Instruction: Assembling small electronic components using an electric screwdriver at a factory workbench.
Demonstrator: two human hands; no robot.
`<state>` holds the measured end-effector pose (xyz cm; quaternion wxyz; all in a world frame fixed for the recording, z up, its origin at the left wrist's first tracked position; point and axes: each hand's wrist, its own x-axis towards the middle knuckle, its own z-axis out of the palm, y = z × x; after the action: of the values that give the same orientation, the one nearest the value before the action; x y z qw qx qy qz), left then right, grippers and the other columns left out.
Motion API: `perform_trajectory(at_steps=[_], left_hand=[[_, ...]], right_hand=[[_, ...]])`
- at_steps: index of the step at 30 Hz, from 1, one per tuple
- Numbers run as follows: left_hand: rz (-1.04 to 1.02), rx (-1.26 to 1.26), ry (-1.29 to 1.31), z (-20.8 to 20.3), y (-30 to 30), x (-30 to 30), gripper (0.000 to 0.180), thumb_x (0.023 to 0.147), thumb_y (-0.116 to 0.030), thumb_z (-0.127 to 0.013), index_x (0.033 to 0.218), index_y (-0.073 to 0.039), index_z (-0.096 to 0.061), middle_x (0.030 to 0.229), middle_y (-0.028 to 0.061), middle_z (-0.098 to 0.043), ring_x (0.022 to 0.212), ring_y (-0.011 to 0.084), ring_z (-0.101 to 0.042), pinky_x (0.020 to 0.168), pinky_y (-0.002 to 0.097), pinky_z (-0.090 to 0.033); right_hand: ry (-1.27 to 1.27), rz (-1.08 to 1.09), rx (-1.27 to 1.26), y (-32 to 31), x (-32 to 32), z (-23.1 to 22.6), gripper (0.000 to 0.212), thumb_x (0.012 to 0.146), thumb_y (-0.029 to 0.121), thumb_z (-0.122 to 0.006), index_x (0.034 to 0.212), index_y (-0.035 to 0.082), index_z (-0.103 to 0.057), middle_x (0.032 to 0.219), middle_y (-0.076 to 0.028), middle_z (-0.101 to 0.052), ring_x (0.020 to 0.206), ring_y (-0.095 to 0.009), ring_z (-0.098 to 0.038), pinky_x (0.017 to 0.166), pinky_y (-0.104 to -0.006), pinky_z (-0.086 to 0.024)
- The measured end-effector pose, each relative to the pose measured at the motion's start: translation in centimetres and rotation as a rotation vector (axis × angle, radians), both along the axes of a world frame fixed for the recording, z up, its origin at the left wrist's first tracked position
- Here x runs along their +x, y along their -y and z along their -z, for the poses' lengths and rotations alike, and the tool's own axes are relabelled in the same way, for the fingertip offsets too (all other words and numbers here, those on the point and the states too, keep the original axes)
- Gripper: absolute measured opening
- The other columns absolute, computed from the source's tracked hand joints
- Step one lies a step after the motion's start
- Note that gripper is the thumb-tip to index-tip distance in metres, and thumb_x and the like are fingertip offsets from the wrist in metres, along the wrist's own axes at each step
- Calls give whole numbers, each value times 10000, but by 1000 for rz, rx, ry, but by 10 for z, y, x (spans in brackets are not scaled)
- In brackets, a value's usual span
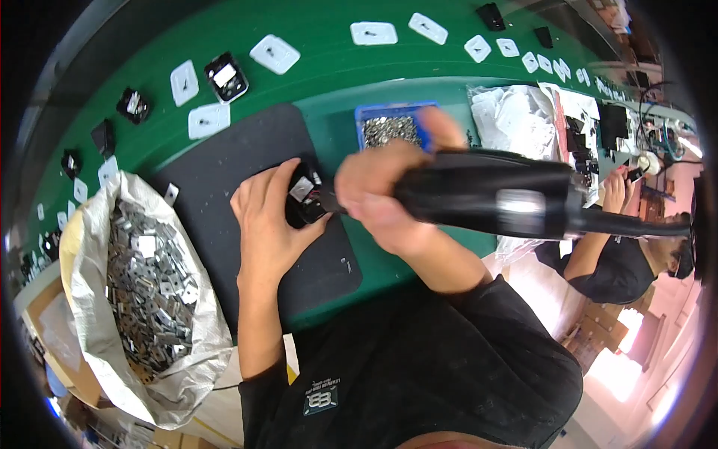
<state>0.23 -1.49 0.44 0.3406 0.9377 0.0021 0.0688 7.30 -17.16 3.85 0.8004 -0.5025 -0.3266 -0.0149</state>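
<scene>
Closest in, a blurred right hand (378, 183) was wrapped around a smooth, black, cylindrical driver (486, 193), pointing at a black housing (305, 196). And there, the left hand (263, 206), thumb and fingers curled, clasped that housing on the flat dark mat (213, 179)! Beyond, a blue tray (400, 108) held shiny metal bits (389, 129); farther, pale rectangular trays (274, 54) dotted the green surface (321, 49).

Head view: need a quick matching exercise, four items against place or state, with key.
1. Left hand
2. Right hand
3. White sack
4. Blue tray

A. Right of the dark mat, holding small metal parts
B. Grips a black cylindrical tool
C. Left of the dark mat, holding metal pieces
D. Holds a black housing

Pairs: 1-D, 2-B, 3-C, 4-A
</scene>
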Motion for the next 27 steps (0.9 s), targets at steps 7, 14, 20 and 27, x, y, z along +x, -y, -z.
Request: perform_trajectory(at_steps=[7, 14, 20, 27], left_hand=[[-47, 21, 288, -10, 13, 114, 665, 670, -124, -746, 1270, -18, -478, 1124, 203, -568, 1058, 390, -519, 953, 451, -405], [119, 323, 125, -8, 37, 283, 560, 681, -247, -754, 1146, -35, -524, 1099, 214, -562, 1058, 401, -535, 888, 481, -447], [513, -41, 259, -16, 45, 318, 891, 677, -437, -790, 1369, -12, -425, 1250, 249, -524, 1175, 395, -501, 975, 471, -419], [326, 56, 140, -3, 185, 363, 1112, 627, -505, -813, 1398, 105, -292, 1303, 332, -448, 1187, 441, -492, 1013, 448, -435]], right_hand=[[55, 413, 84, 68, 35, 2, 678, 826, -51, -622, 1396, 51, -270, 735, -52, -548, 597, -151, -540, 579, -288, -484], [-94, 449, 224, 77, 48, 2, 696, 813, 0, -657, 1397, 51, -281, 712, -61, -522, 549, -167, -505, 546, -335, -474], [-249, 286, 248, 102, 37, -22, 709, 843, 70, -659, 1417, 221, -272, 735, 3, -496, 614, -159, -489, 628, -348, -439], [-233, 32, 124, 113, 43, -10, 592, 817, 77, -690, 1286, 159, -337, 692, -7, -513, 599, -177, -516, 602, -326, -447]])
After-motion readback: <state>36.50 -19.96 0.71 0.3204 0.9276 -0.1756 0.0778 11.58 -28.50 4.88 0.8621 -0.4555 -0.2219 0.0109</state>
